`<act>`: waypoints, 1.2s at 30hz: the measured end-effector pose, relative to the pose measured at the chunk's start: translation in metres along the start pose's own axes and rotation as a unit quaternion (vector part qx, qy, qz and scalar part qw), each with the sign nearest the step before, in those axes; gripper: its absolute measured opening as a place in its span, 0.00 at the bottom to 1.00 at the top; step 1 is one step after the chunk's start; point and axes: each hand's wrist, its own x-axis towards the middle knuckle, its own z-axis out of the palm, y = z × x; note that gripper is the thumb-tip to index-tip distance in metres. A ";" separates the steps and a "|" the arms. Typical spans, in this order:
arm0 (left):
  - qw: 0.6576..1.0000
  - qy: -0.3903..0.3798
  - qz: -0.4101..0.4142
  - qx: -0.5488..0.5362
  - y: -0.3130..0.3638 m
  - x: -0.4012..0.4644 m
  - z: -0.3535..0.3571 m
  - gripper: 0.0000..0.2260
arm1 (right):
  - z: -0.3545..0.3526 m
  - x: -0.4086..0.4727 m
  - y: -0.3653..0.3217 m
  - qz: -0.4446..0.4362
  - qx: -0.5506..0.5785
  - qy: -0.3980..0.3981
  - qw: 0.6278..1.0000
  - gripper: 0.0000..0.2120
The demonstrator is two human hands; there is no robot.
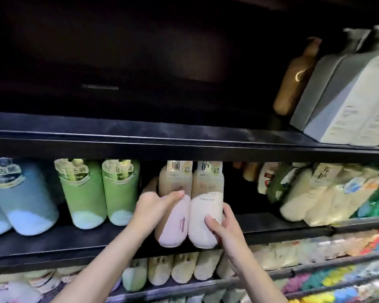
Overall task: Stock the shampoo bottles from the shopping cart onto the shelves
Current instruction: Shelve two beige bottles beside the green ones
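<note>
Two shampoo bottles stand side by side at the front edge of the middle shelf. The left one is a pink-bottomed bottle and my left hand grips it from the left, fingers across its front. The right one is a cream-bottomed bottle; my right hand holds it from the right with the thumb on its front. Their tops are hidden behind the shelf above. The shopping cart is out of view.
Two green bottles and blue bottles stand left on the same shelf, yellow refill pouches right. The upper shelf holds a brown bottle and grey boxes at right. Cream bottles fill the shelf below.
</note>
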 end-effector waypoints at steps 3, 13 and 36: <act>0.999 0.017 0.029 0.011 -0.001 0.005 0.008 0.18 | -0.005 0.027 0.002 -0.003 -0.003 -0.023 1.000 0.33; 0.993 0.008 0.091 -0.076 -0.021 0.027 0.006 0.21 | -0.005 0.069 0.014 -0.062 -0.064 -0.065 0.994 0.24; 0.979 0.197 0.059 0.015 -0.068 0.060 0.044 0.26 | 0.018 0.125 0.011 -0.051 -0.268 -0.038 0.961 0.26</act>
